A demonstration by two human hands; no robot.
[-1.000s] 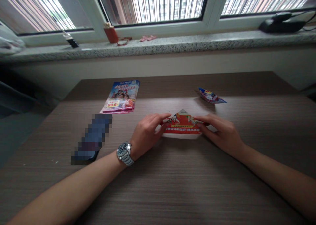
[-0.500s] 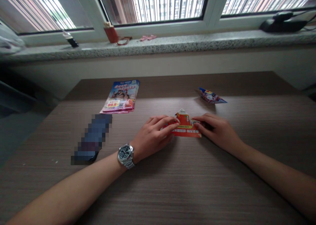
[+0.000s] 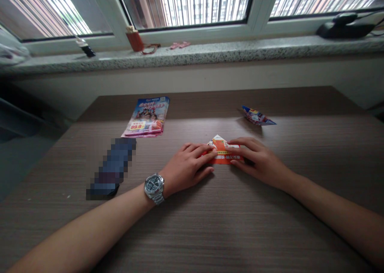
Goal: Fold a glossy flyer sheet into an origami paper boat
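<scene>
One folded sheet [image 3: 222, 145], orange-red with a white point aimed at the window [image 3: 207, 5], lies on the desk [image 3: 210, 229] between the two hands. It bears a line of white Chinese characters, upside down from this view and partly covered by fingers; the writing on the yellow strip above it is too small to read.

The left hand [image 3: 187, 163] rests its fingers on the sheet's left part, its grip loose, with the thumb apart from the fingers near the close edge. The right hand [image 3: 265, 159] lays its fingers over the right part, its grip also spread, with the thumb at the near edge. A silver watch [image 3: 154, 184] with a dark dial circles the left wrist.

Beyond the sheet, to the right, sits a folded blue paper [image 3: 257, 116] with a colourful print. To the left is a stack of flyers [image 3: 148, 117]; the top one shows "89.9" on a yellow label, under large Chinese lettering. Just nearer lies a dark slab [image 3: 112, 169], its face pixelated.

Along the stone sill [image 3: 240, 52] stand a red case [image 3: 135, 40] with a looped strap [image 3: 151, 49], small pink pieces [image 3: 180, 45] and a black device [image 3: 345, 30]. At the far left is a plastic bag [image 3: 12, 51]; I cannot tell its contents.
</scene>
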